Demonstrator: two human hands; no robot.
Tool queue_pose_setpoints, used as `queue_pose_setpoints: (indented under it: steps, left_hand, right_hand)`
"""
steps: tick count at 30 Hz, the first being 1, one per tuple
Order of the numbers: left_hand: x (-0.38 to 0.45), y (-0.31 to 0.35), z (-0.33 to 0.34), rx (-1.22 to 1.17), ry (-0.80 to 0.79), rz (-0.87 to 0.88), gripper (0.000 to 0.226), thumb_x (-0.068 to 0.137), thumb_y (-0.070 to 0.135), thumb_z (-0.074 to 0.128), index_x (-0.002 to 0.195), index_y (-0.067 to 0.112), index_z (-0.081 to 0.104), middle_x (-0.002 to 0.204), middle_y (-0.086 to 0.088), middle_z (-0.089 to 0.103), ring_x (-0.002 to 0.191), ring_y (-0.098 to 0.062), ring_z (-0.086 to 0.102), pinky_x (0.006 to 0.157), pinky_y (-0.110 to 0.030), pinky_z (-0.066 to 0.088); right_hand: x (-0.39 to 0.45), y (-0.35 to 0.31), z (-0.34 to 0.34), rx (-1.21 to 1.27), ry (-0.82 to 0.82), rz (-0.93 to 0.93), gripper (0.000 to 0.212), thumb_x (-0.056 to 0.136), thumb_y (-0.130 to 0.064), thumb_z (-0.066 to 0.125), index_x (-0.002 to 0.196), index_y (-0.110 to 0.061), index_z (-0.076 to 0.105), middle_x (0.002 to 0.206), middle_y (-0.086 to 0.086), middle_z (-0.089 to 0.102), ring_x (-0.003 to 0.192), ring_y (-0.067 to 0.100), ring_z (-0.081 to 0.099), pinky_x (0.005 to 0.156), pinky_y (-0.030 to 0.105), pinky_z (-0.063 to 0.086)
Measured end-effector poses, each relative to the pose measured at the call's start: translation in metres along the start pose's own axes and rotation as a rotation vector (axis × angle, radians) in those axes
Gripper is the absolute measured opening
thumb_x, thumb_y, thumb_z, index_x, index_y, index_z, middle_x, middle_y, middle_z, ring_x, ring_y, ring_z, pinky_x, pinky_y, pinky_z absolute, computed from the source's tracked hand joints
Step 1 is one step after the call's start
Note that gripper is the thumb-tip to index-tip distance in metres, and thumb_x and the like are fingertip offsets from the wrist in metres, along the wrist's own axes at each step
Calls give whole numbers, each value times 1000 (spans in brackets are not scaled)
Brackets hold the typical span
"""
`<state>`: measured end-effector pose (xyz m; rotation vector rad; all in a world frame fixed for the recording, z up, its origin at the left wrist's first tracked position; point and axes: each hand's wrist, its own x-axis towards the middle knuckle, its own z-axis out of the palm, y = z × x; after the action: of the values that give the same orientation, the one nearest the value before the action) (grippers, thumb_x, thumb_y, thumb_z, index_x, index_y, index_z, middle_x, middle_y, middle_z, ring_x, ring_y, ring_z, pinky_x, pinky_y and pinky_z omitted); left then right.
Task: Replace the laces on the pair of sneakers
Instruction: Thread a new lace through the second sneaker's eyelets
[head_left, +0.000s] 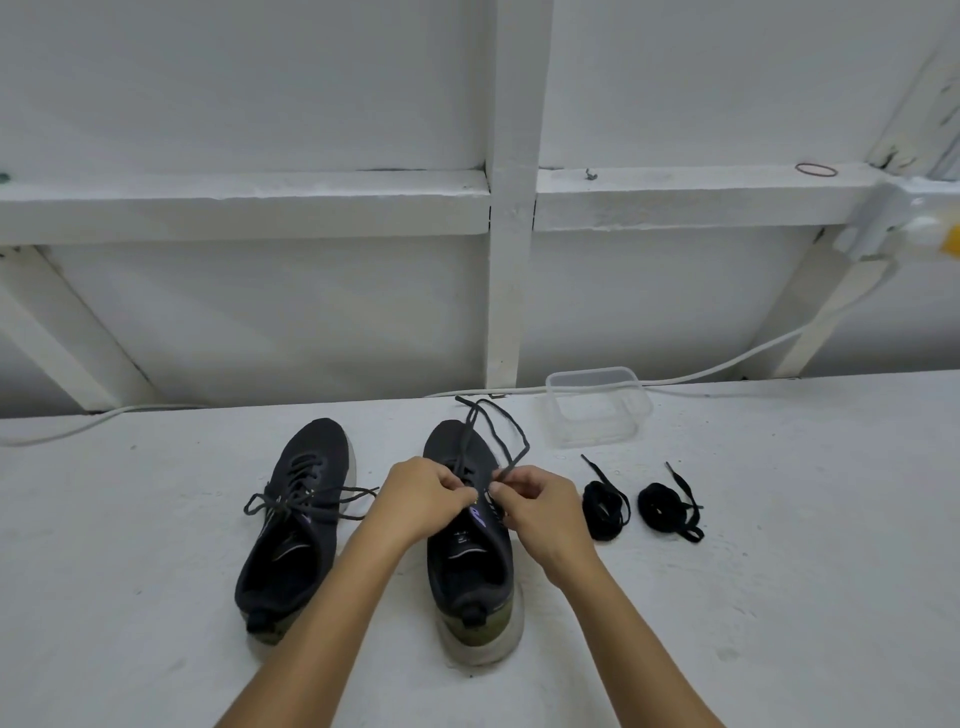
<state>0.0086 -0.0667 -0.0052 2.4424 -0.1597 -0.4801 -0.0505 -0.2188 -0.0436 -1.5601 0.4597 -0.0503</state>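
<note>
Left hand (423, 493) and right hand (535, 506) pinching sneaker lace (511, 439), clear plastic tub (597, 405) holding nothing

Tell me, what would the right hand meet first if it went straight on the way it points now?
Probably the left hand, which is just ahead of the right hand over the right sneaker. Depth is unclear from one view.

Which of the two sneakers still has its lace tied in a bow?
The left sneaker, the one no hand touches. Its lace is tied in a bow, while the right sneaker has its lace loose under both hands.
</note>
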Motion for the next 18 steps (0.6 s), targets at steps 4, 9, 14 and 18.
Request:
queue_pose_setpoints:
  steps: [4,9,14,18]
  left_hand:
    - [3,-1,-1,-52,-45,-21,18,83,42,75,85,24,76,82,11,70,75,-4,63,60,-21,44]
    - [4,-10,0,-167,-92,-59,14,82,36,77,80,23,77,76,8,72,69,-5,62,60,-20,44]
    - [1,-18,7,-433,-138,-96,4,86,23,76,88,25,78,82,9,77,81,-7,70,72,-22,53]
    - [-1,-21,11,-505,-108,-94,6,87,22,75,87,27,78,86,9,78,89,-8,72,82,-23,54]
  right_hand:
    - [0,3,0,22,32,-11,8,91,-8,72,91,-15,77,80,1,77,75,12,72,73,31,61]
    - [1,7,-1,56,46,-2,8,92,-7,71,92,-14,76,81,1,78,74,10,72,68,27,62]
    - [3,9,2,-10,28,-33,7,90,-10,73,89,-16,77,83,-3,78,78,12,73,75,31,60]
    - [3,10,4,-98,16,-88,8,88,-14,73,86,-19,78,86,-10,78,83,6,73,82,27,59]
